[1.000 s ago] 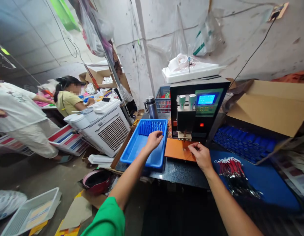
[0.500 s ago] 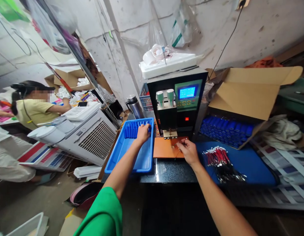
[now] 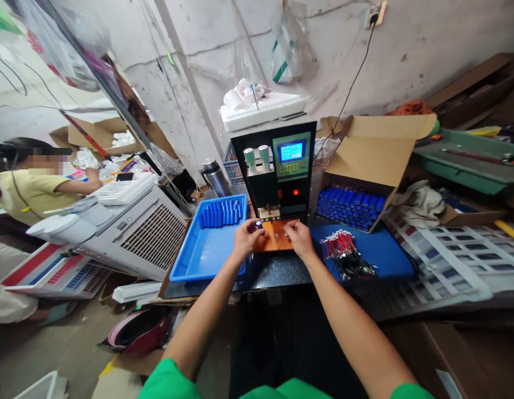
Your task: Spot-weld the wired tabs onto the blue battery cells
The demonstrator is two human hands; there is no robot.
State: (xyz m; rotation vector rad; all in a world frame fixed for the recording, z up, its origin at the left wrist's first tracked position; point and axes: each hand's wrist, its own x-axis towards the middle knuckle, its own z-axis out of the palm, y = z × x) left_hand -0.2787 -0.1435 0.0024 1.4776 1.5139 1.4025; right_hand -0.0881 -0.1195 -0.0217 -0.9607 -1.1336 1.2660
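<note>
My left hand [image 3: 246,237] is closed on a small blue cylindrical cell [image 3: 259,225], held over the orange pad [image 3: 276,239] below the head of the black spot-welding machine [image 3: 277,172]. My right hand [image 3: 297,238] pinches a thin wire [image 3: 287,224] beside it on the same pad. The blue plastic tray [image 3: 207,252] to the left holds a row of blue cells [image 3: 221,213] at its far end. A bundle of red and black wires [image 3: 344,252] lies on the blue mat [image 3: 377,257] to the right.
An open cardboard box [image 3: 365,166] full of blue cells sits right of the machine. A white air cooler [image 3: 128,233] and a seated person in yellow [image 3: 28,188] are to the left. A steel flask [image 3: 213,176] stands behind the tray. White gridded trays [image 3: 460,260] lie at right.
My left hand has left the blue tray's row of cells and come to the orange pad with a cell in it. My right hand stayed at the pad. The camera swung right.
</note>
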